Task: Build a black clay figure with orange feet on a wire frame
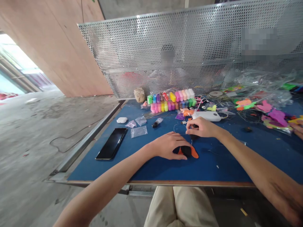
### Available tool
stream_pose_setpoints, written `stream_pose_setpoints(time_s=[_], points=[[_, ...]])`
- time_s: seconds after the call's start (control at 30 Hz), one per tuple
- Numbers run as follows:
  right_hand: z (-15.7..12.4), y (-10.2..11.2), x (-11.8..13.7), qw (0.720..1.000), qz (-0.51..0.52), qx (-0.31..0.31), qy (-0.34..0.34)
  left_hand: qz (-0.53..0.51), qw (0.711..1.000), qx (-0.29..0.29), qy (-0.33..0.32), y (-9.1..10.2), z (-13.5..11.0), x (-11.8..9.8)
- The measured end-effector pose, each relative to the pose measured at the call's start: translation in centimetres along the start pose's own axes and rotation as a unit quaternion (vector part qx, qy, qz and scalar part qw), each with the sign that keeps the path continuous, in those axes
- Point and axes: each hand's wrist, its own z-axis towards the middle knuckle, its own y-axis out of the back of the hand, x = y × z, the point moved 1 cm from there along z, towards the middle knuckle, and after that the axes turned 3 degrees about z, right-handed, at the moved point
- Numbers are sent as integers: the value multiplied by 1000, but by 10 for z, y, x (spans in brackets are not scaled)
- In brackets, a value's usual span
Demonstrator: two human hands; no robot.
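Observation:
My left hand curls over an orange and black piece, which looks like felt, and holds it against the blue tabletop. Part of the piece is hidden beneath my palm and fingers. Just beyond it, to the right, my right hand is closed in a pinch above the table. Whatever its fingertips grip is too small to make out. A thin pale thread shows between that hand and the felt piece. Something dark lies under my right fingers. Behind that hand is a white power strip.
Left of my hands lie a black phone, a white earbud case and small plastic bags. Colourful clay packs and a stone line the perforated metal screen. Felt cutouts and another person's hand are at right.

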Motion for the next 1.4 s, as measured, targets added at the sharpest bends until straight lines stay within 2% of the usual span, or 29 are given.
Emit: stream_pose_setpoints(time_s=[0.13,0.2,0.33,0.43,0.53,0.7,0.8,0.87,0.97,1.13,1.27,1.4], points=[[2,-5,-1,992,0,122,-16,-38,999,-10,17,-3,-3,7],[2,-8,-1,988,2,155,-10,-67,997,-16,29,-3,-3,9],[1,-7,0,992,5,129,2,-135,986,-57,78,-1,-4,12],[-2,0,4,995,21,89,31,-147,979,-89,110,2,-6,16],[-3,2,12,996,8,73,47,-110,981,-104,124,5,-6,18],[0,-12,27,990,-122,60,37,-43,976,-137,161,8,-8,21],[2,-17,30,988,-140,49,34,1,974,-158,160,16,-13,25],[2,-16,28,990,-137,33,31,23,980,-147,134,22,-17,29],[1,-12,25,991,-128,17,28,43,990,-96,93,26,-21,34],[0,-13,22,992,-98,54,53,84,994,-44,62,16,-20,41],[2,-19,17,986,-124,64,88,91,994,-15,62,9,-18,44],[1,-20,14,983,-136,32,121,141,987,-23,74,8,-18,45]])
